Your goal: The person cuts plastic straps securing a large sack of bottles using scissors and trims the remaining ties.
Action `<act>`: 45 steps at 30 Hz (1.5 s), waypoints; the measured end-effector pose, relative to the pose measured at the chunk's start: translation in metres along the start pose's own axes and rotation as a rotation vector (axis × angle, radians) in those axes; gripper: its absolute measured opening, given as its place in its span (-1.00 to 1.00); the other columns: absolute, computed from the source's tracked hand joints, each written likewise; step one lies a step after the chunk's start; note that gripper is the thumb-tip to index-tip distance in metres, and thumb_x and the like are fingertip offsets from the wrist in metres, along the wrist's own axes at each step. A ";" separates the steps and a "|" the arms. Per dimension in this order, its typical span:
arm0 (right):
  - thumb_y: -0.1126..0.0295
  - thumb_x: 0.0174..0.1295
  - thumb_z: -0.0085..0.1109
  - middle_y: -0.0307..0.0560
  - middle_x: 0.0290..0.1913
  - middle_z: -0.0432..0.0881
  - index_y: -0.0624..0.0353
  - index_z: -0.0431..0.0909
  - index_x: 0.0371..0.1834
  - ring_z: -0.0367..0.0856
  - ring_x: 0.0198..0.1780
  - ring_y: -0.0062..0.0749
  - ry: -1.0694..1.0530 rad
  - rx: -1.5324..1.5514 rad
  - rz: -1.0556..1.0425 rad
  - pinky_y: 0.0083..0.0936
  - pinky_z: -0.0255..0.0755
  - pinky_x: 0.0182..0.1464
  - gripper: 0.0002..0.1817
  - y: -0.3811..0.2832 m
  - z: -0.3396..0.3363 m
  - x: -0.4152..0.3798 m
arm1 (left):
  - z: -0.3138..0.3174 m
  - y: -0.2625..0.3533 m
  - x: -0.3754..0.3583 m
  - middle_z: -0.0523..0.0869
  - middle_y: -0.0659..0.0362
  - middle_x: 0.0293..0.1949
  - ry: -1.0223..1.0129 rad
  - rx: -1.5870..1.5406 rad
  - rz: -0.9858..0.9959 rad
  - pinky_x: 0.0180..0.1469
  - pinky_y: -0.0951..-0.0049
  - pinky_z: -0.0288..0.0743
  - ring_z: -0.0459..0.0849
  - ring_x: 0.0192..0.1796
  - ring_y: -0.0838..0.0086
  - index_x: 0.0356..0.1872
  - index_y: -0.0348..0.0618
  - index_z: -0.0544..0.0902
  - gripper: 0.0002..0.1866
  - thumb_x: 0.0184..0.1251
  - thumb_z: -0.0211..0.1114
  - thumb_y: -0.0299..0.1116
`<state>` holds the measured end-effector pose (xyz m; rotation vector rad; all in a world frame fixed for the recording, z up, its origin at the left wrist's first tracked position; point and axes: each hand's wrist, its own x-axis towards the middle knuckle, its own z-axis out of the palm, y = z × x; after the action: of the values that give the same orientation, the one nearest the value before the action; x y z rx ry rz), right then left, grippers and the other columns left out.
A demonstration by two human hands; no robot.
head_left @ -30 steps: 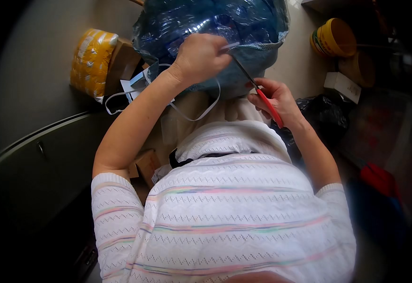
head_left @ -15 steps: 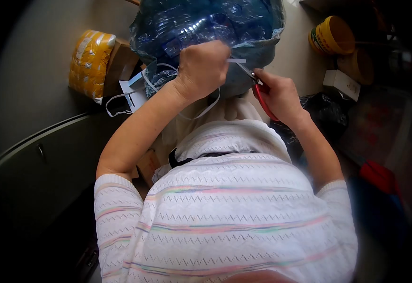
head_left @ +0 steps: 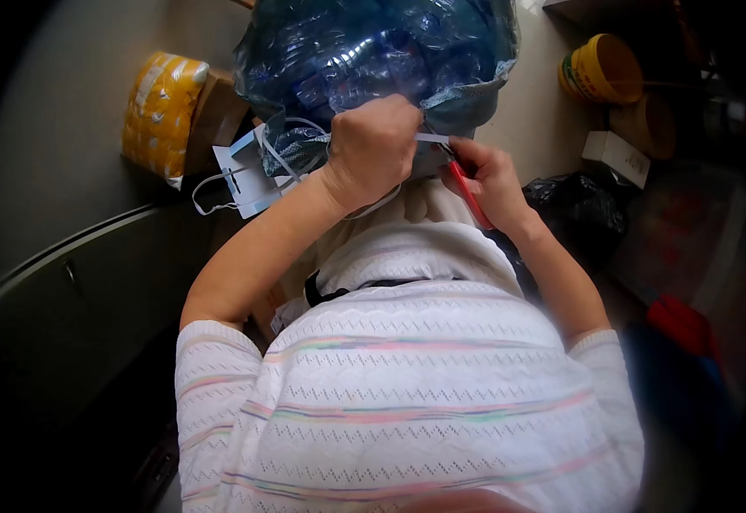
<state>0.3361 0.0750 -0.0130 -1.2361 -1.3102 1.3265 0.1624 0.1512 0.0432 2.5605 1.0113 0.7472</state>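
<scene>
My left hand (head_left: 377,147) is closed in a fist around a flat white strap (head_left: 431,138), and a short end of it sticks out to the right. Red-handled scissors (head_left: 470,197) are in my right hand (head_left: 494,178), their blades pointing up and left at that strap end. Just beyond both hands stands a large blue bag (head_left: 467,107) full of clear plastic bottles (head_left: 373,68). More of the white strap loops out left of my fist, over a white and light-blue card (head_left: 249,175). The strap inside my left fist is hidden.
On the left lie a yellow taped parcel (head_left: 163,115) and a brown cardboard box (head_left: 216,111). To the right are a yellow bucket (head_left: 580,79), a small white box (head_left: 616,156) and a black plastic bag (head_left: 580,209). A dark panel with a pale edge (head_left: 73,244) runs along the lower left.
Both hands have come slightly down towards my body. My right hand has moved left, bringing the scissors from just off the strap end to right at it.
</scene>
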 end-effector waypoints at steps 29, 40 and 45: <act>0.60 0.08 0.24 -0.17 -0.19 0.61 0.18 0.43 0.00 0.60 -0.28 -0.52 0.434 0.571 0.272 -0.63 0.52 -0.26 -0.62 -0.038 0.033 0.004 | -0.026 -0.036 -0.011 0.56 0.10 -0.24 -0.448 -0.799 -0.146 -0.16 0.50 0.44 0.57 -0.22 0.45 -0.03 -0.31 0.60 -0.62 0.40 0.00 -0.21; 0.57 0.08 0.24 -0.20 -0.37 0.57 0.17 0.41 -0.10 0.53 -0.47 -0.57 0.485 0.549 0.256 -0.66 0.44 -0.43 -0.69 -0.035 0.033 0.003 | -0.010 -0.039 0.008 0.55 0.26 -0.61 -0.373 -0.691 -0.197 -0.42 0.52 0.41 0.48 -0.52 0.58 -0.04 -0.29 0.57 -0.71 0.42 0.05 -0.29; 0.54 0.08 0.25 -0.23 -0.44 0.55 0.17 0.40 -0.17 0.49 -0.53 -0.61 0.491 0.560 0.275 -0.67 0.41 -0.50 -0.72 -0.037 0.032 0.002 | -0.009 -0.031 0.005 0.58 0.21 -0.55 -0.465 -0.630 -0.104 -0.38 0.51 0.42 0.53 -0.49 0.49 -0.02 -0.23 0.44 -0.70 0.41 0.02 -0.21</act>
<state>0.3018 0.0748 0.0217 -1.2487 -0.3936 1.3372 0.1432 0.1769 0.0391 1.9770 0.6213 0.3354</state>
